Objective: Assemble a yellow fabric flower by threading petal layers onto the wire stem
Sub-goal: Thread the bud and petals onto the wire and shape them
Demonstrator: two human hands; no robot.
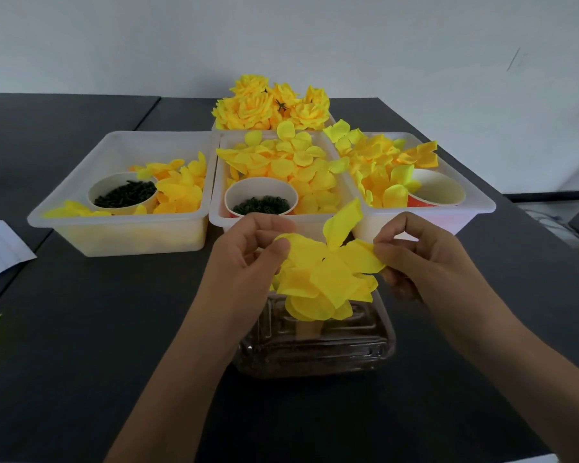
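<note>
Where both hands pinch its edges, left (248,252) and right (418,259): a rumpled, layered yellow flower (325,279)

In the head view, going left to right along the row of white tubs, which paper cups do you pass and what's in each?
Cup of dark pieces in the left tub → cup of dark rings in the middle tub → empty-looking cup in the right tub.

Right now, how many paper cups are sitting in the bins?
3: one cup of dark bits in the left bin, one in the middle bin, one in the right bin, contents unseen. Petals could hide more.
</note>
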